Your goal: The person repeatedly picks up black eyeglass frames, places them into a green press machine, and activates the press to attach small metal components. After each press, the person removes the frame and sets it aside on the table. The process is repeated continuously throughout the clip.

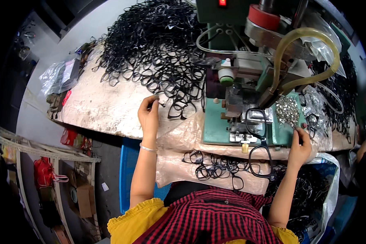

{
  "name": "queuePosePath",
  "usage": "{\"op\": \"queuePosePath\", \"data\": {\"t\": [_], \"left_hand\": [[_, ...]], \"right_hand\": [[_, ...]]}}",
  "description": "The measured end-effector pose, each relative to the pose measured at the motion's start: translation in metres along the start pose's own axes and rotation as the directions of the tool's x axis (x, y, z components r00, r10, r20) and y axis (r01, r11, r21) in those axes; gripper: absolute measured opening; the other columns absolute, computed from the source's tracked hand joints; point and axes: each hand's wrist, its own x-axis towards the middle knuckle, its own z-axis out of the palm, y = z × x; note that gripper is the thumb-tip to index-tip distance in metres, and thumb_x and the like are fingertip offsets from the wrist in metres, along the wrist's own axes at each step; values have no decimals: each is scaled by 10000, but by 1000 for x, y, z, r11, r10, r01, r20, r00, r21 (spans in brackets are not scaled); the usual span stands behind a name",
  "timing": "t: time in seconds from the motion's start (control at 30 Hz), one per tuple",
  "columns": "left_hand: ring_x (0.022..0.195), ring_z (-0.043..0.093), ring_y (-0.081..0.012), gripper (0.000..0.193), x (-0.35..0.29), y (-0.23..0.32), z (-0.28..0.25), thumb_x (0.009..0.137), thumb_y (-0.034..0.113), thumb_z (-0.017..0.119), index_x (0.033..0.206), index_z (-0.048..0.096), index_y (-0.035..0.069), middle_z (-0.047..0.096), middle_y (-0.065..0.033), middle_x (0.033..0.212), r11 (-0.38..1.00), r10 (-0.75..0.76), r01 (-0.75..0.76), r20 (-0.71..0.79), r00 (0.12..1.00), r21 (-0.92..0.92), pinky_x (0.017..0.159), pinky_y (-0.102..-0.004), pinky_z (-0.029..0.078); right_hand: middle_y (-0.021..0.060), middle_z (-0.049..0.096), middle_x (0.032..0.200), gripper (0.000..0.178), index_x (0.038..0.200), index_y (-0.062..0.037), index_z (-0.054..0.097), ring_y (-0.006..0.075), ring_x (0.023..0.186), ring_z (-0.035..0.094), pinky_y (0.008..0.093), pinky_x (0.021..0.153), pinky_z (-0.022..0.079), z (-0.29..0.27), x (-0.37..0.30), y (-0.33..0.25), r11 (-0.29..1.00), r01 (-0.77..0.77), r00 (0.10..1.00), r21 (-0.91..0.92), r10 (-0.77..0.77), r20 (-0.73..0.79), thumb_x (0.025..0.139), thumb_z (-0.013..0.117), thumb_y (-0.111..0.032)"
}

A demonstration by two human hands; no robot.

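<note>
My left hand is over the table at the near edge of a heap of black eyeglass frames. Its fingers are curled into a pinch beside the nearest frames; whatever they hold, if anything, is too small to make out. My right hand is pinched at the right front corner of the green machine base, near a pile of small shiny metal parts. What lies between its fingertips is unclear. One black eyeglass frame hangs at the front of the machine's fixture, untouched by either hand.
Several black frames lie on the covered ledge before me. A white sack with dark frames stands at lower right. The green press rises ahead, with a yellowish hose looping over its right side. A blue crate is below.
</note>
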Motion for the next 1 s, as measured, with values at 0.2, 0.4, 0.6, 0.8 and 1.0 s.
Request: {"op": "queuePosePath", "data": {"t": [0.2,0.4,0.6,0.8,1.0], "left_hand": [[1011,550,-354,324,-3,117,30,722,-97,585,975,700,69,639,-111,1166,705,508,-615,354,785,353,902,-404,460],[991,589,-284,432,60,61,33,696,-109,539,980,767,122,586,-81,1389,717,375,-646,637,674,262,997,-359,440],[750,581,-95,341,90,93,57,1066,181,406,1350,538,47,666,-42,815,927,370,-339,254,893,-159,722,-216,473],[554,386,-65,310,89,83,68,1063,353,435,956,510,72,425,29,674,988,31,-6,157,987,-153,508,-209,322],[692,519,-125,388,-38,166,60,1034,341,472,1233,479,8,543,-41,791,731,44,258,421,906,-631,545,-266,468]], "right_hand": [[65,685,921,114,942,9,705,148,870,621,278,817,484,-16,7,-61,983,23,995,181,-40,90,831,679,10],[60,661,924,246,1021,14,646,137,887,609,266,827,470,42,31,-135,816,-15,979,578,-107,175,780,697,13],[33,631,837,548,1268,43,466,107,901,591,241,898,431,40,26,-148,678,-203,965,706,18,260,775,703,27],[44,654,885,581,1301,35,460,123,950,600,284,961,421,28,27,-178,628,-244,944,739,-20,329,774,702,6],[116,660,1136,578,1345,0,514,198,1096,614,347,990,446,3,19,-163,695,-196,901,692,-152,407,798,696,-42]]}}
